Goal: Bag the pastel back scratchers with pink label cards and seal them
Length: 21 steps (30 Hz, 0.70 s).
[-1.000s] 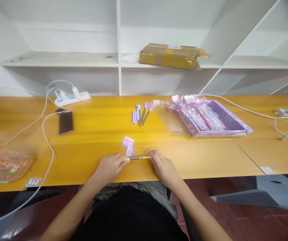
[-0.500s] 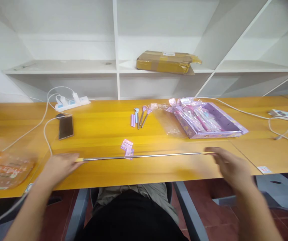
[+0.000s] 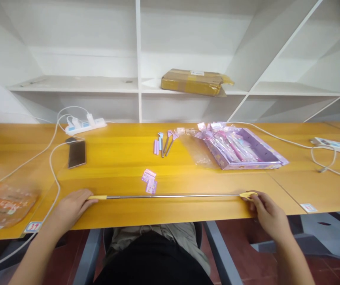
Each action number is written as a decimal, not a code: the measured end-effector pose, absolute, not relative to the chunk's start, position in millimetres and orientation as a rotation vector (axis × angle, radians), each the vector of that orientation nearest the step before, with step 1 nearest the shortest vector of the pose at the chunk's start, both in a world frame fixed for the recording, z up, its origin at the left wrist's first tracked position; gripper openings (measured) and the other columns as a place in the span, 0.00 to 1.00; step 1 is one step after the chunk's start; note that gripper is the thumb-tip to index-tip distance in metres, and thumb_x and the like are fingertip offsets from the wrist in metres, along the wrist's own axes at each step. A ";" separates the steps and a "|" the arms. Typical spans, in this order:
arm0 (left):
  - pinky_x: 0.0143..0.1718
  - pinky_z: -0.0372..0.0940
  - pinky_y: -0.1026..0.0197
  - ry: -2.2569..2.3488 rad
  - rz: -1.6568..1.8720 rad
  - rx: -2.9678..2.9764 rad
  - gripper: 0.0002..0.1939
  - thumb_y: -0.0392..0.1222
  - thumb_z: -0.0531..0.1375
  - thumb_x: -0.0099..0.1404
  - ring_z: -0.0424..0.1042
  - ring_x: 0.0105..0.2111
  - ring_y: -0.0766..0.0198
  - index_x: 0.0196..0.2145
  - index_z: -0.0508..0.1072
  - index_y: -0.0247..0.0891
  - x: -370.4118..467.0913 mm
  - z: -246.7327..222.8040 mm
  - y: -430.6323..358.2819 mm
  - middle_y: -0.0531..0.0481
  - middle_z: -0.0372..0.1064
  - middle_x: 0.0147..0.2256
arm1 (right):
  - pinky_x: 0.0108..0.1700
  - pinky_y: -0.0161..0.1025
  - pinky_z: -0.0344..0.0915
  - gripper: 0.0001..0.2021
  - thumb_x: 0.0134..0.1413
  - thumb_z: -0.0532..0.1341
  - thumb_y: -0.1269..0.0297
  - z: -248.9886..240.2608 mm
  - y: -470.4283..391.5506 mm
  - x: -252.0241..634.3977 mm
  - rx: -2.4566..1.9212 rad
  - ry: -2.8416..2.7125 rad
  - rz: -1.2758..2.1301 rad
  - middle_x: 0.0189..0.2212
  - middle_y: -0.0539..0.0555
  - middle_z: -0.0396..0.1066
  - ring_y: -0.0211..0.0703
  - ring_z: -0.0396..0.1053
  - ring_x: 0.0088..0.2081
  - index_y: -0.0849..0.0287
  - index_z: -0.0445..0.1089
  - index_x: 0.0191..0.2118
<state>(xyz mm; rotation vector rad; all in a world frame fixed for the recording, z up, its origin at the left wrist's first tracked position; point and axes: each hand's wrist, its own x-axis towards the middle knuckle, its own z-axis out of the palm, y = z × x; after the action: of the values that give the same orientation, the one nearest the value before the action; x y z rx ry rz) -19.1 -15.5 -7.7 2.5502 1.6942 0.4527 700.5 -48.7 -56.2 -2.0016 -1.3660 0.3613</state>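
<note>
Left hand grips handle, right hand fingers hold head of extended telescopic back scratcher; thin rod probably wants straight, even force.

Our left hand: round the yellow handle of a thin silver metal rod
Our right hand: pinching its flat yellow end — we hold it crosswise
Beyond: shallow purple cardboard box

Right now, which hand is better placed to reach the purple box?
Probably the right hand: it's nearer the purple box. The left hand is farther, and both hold the stick.
</note>
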 end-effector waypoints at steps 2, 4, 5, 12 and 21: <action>0.40 0.70 0.56 1.685 0.434 2.506 0.29 0.68 0.47 0.79 0.79 0.36 0.55 0.35 0.73 0.44 -17.9 -5.6 -12.9 0.49 0.78 0.34 | 0.33 0.45 0.66 0.25 0.64 0.53 0.37 -58.0 -46.3 702.3 -2.043 -1.360 0.355 0.23 0.52 0.71 0.50 0.71 0.26 0.55 0.72 0.40; 0.41 0.71 0.56 1.686 0.436 2.482 0.29 0.68 0.47 0.79 0.79 0.36 0.55 0.36 0.74 0.44 -15.1 -4.4 -11.9 0.49 0.78 0.35 | 0.33 0.44 0.66 0.25 0.63 0.53 0.37 -57.5 -45.2 703.2 -2.057 -1.339 0.362 0.23 0.52 0.72 0.50 0.72 0.27 0.55 0.72 0.39; 0.41 0.71 0.56 1.685 0.449 2.479 0.29 0.68 0.47 0.79 0.79 0.36 0.55 0.36 0.74 0.44 -13.5 -4.4 -11.9 0.49 0.78 0.35 | 0.34 0.45 0.67 0.25 0.63 0.53 0.38 -56.9 -44.8 703.5 -2.062 -1.324 0.358 0.24 0.53 0.73 0.51 0.73 0.28 0.56 0.73 0.40; 0.40 0.71 0.54 1.652 0.518 2.553 0.30 0.63 0.44 0.82 0.75 0.33 0.55 0.32 0.73 0.43 -7.7 -9.1 -10.7 0.48 0.75 0.32 | 0.35 0.45 0.67 0.22 0.63 0.52 0.43 -58.1 -32.8 705.8 -2.168 -1.392 0.258 0.26 0.55 0.76 0.54 0.75 0.30 0.54 0.75 0.40; 0.35 0.70 0.58 1.627 0.439 2.450 0.30 0.63 0.44 0.82 0.77 0.32 0.58 0.32 0.71 0.43 11.0 -6.7 -12.2 0.49 0.76 0.32 | 0.43 0.58 0.71 0.30 0.70 0.48 0.47 -56.3 -10.0 672.3 -2.475 -1.203 0.086 0.38 0.77 0.79 0.69 0.79 0.36 0.70 0.72 0.57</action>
<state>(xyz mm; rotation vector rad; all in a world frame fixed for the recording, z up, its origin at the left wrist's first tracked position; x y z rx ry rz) 11.0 -12.2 -6.7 2.4500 1.6272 0.4386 672.3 -10.0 -56.3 -2.4751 -1.2028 0.0865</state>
